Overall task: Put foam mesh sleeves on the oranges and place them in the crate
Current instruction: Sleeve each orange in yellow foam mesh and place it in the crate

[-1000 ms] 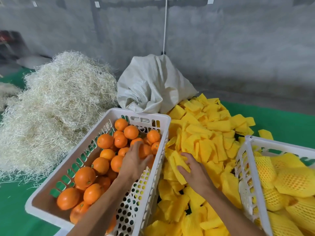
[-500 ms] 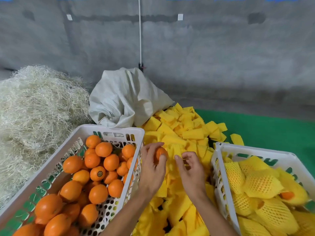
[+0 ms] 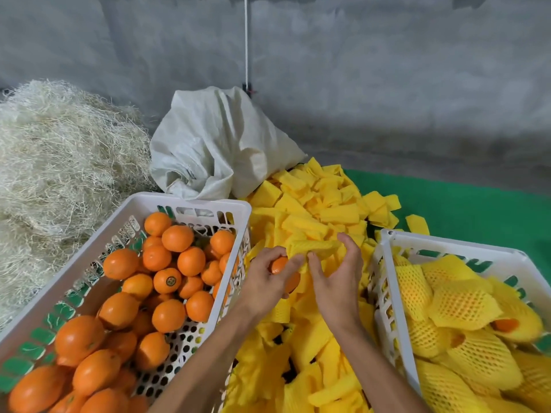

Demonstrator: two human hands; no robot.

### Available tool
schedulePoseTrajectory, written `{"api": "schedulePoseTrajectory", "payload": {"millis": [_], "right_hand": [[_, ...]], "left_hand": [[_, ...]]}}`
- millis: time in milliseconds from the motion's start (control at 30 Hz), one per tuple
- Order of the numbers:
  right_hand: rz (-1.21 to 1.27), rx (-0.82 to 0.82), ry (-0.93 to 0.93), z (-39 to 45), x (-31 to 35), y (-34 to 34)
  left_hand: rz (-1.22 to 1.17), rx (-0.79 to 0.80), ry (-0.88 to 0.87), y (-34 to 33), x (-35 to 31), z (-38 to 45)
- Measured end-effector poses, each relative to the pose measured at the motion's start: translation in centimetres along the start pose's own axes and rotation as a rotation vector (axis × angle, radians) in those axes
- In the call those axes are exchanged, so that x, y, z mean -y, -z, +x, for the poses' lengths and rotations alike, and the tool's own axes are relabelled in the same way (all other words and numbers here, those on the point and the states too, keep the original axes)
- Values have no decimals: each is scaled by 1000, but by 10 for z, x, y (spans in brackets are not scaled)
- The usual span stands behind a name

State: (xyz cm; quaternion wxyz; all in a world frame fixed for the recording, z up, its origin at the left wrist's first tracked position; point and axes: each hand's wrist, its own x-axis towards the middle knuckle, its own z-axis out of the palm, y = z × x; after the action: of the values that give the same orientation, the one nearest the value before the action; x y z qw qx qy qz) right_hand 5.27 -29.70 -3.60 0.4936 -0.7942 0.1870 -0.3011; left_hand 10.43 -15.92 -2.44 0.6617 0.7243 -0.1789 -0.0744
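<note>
Between two crates, left hand [image 3: 265, 281] grips orange [image 3: 280, 266]; right hand [image 3: 337, 278] pinches foam sleeve [image 3: 313, 248].

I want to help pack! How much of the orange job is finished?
Done: many yellow foam-mesh wrapped oranges fill the right white plastic crate. In hand: the left hand grips one bare orange; the right hand opens a yellow foam mesh sleeve. Left: the left white crate holds plenty of unwrapped oranges.
</note>
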Motion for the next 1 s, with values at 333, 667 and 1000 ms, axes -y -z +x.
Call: {"api": "schedulePoseTrajectory", "payload": {"millis": [333, 667, 1000], "right_hand": [[225, 419, -188, -3, 9, 3], [433, 483, -236, 10, 8, 22], [485, 321, -478, 18, -4, 22]], "left_hand": [[73, 110, -12, 10, 11, 3], [-230, 207, 334, 15, -9, -2], [-174, -88, 347, 16, -4, 2]]}}
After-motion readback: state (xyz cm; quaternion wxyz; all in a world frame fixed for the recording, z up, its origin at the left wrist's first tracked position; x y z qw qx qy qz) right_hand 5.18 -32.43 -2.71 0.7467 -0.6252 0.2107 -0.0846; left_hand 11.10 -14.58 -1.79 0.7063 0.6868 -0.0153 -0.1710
